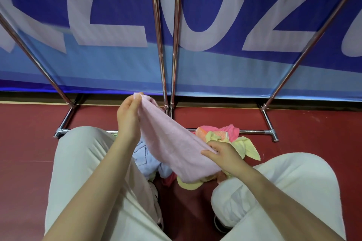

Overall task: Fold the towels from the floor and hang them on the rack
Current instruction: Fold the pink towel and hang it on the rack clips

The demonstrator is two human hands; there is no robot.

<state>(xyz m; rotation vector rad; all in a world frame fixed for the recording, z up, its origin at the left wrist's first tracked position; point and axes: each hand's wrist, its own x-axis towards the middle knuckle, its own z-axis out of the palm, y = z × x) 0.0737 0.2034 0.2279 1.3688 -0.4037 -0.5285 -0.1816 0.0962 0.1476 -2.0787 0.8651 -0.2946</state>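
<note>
Pale trouser knees (82,162) fill the bottom of the view, spread to either side of both forearms. The left hand (128,121) is raised and closed, its fingertips pinching the top corner of a pink towel (172,143). The right hand (223,155) sits lower and nearer the body, thumb and fingers pinched on the towel's edge, so the cloth hangs stretched on a slant between the two hands, clear of the floor.

Beneath the towel and between the knees lies the rest of the pile: a light blue towel (145,159) under the left wrist, yellow cloths (244,147) just beyond the right hand, and a bright pink one (225,130) beyond those, all on the red floor (303,133). Past the hands stands the chrome rack (162,45), its base bar (254,132) just behind the pile and its poles rising against a blue banner (215,64). No towel is visible on it.

This looks like the start of a fold: the towel is spread out, not yet doubled. The next move likely calls for bringing the held corners together evenly, then lifting the folded towel up to a rack bar.
</note>
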